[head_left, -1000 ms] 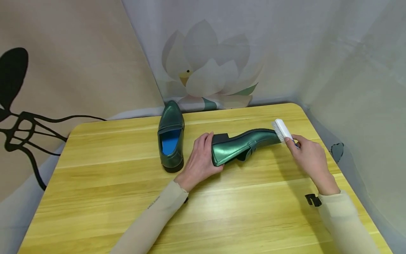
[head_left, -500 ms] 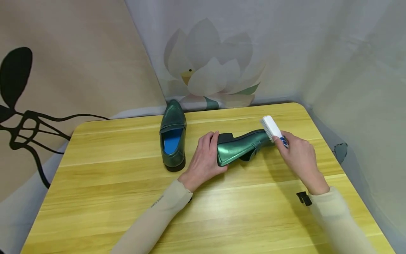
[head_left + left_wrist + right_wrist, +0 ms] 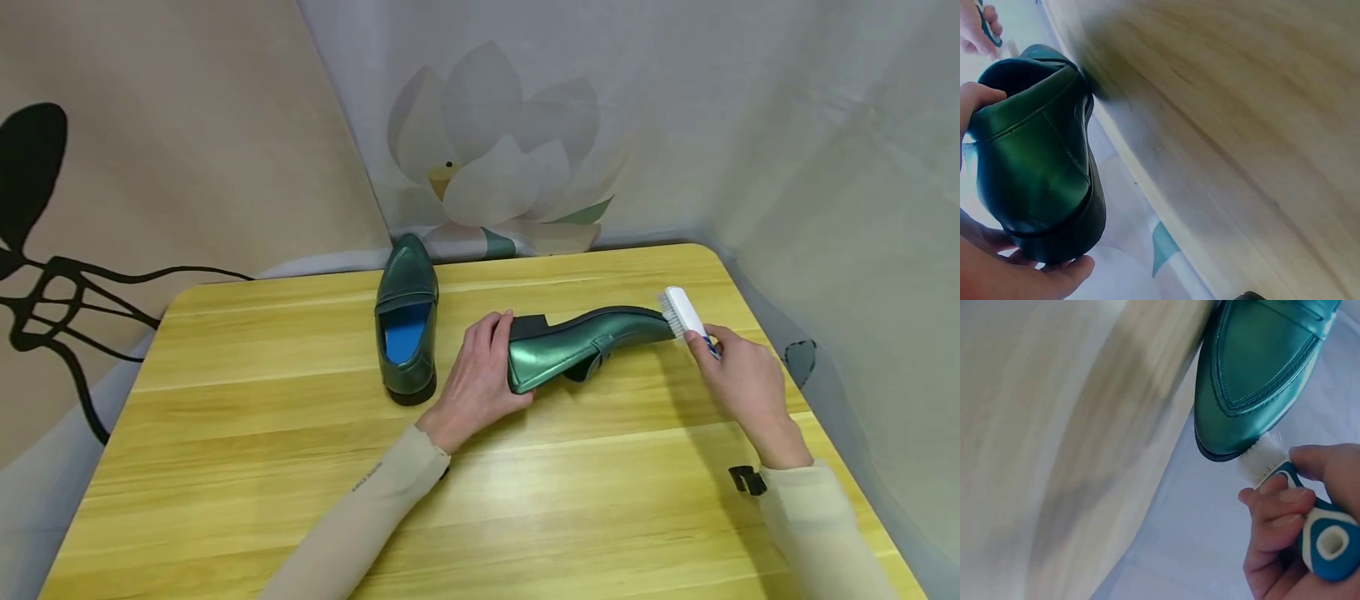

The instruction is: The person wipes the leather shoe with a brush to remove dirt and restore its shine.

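My left hand [image 3: 480,375] grips a metallic green loafer [image 3: 558,354] by its heel, thumb at the opening and fingers on the black heel block. The loafer lies turned on its side, toe to the right, sole facing away. In my right hand [image 3: 746,383] is a white and blue scrub brush [image 3: 685,312], pinched by its handle. Its white bristles [image 3: 1262,457] meet the edge of the loafer's toe in the right wrist view. A second green loafer [image 3: 407,325] with a blue insole stands upright to the left of my left hand.
Everything is over a light wooden table [image 3: 262,433] with rounded far corners. Pale curtains [image 3: 510,117] with a printed flower hang behind and beside it. A black metal frame [image 3: 63,308] stands off the table's left edge.
The brush went left over the loafer's toe, then back right to the toe tip with my right hand. My left hand keeps its hold on the loafer's heel.
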Tool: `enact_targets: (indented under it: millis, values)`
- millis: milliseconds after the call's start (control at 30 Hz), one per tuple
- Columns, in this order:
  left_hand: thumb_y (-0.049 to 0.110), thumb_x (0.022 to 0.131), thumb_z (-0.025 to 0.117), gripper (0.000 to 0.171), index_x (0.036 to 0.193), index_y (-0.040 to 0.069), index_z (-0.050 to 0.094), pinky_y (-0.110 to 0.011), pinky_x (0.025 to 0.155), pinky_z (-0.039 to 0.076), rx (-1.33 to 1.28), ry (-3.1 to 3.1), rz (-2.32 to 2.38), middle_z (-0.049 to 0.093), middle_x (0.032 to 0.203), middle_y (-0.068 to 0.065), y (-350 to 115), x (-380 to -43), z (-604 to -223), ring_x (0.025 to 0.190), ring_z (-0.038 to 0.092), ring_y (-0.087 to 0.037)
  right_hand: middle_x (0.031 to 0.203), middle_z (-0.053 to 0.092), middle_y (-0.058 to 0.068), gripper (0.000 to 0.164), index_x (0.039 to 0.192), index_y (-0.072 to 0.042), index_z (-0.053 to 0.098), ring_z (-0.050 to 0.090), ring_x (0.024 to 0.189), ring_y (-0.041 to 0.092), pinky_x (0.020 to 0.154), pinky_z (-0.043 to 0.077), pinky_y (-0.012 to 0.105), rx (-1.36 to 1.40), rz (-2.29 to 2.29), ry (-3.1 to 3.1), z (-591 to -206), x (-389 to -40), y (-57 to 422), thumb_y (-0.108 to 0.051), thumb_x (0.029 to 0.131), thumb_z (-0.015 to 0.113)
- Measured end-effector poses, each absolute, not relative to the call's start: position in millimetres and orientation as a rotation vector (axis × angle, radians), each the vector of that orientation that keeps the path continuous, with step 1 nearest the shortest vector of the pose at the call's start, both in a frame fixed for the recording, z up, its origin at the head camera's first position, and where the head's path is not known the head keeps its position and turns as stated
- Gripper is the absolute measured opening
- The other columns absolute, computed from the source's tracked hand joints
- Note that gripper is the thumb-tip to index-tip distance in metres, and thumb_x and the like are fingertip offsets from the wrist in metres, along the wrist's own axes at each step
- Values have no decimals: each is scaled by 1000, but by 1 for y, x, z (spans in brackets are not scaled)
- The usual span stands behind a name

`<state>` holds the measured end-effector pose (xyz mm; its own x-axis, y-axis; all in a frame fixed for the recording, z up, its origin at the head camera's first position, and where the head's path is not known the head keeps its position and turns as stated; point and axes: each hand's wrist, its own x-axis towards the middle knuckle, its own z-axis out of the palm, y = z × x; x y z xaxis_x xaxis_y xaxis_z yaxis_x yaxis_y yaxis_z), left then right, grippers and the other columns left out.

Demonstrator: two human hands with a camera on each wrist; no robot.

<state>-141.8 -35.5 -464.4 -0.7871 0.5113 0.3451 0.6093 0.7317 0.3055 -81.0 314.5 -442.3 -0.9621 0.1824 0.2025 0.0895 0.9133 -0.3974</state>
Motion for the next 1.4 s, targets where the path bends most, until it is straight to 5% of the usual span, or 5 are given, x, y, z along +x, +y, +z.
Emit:
enact_targets:
  millis: [200,400,1000,1400]
  values:
    - [43,68,95,114,154,-2,35,-46,111,43,-884,-2694,-593,43,146,-23,-35,-141,-463,132,44,-38,76,69,21,48,126,8,68,48,46,22,40,33,36,-89,543,-2760,-437,-83,296,-35,105,62]
    - [42,67,96,115,154,-3,35,-46,110,45,-895,-2687,-579,43,146,-23,-36,-140,-464,132,44,-38,94,73,28,42,126,6,69,61,54,31,41,43,43,58,531,-2693,-431,-84,273,-29,101,70]
    - [48,72,94,119,161,5,27,-45,105,50,-804,-2829,-827,35,151,-24,-38,-139,-457,131,45,-37,86,71,28,48,129,7,66,48,47,23,39,32,35,-85,531,-2770,-433,-87,292,-35,106,60]
    - [47,68,94,115,153,-2,35,-43,111,45,-880,-2680,-734,43,147,-21,-34,-142,-462,133,45,-36,87,73,23,41,126,3,69,54,49,24,38,37,36,98,475,-2742,-425,-81,266,-29,100,70]
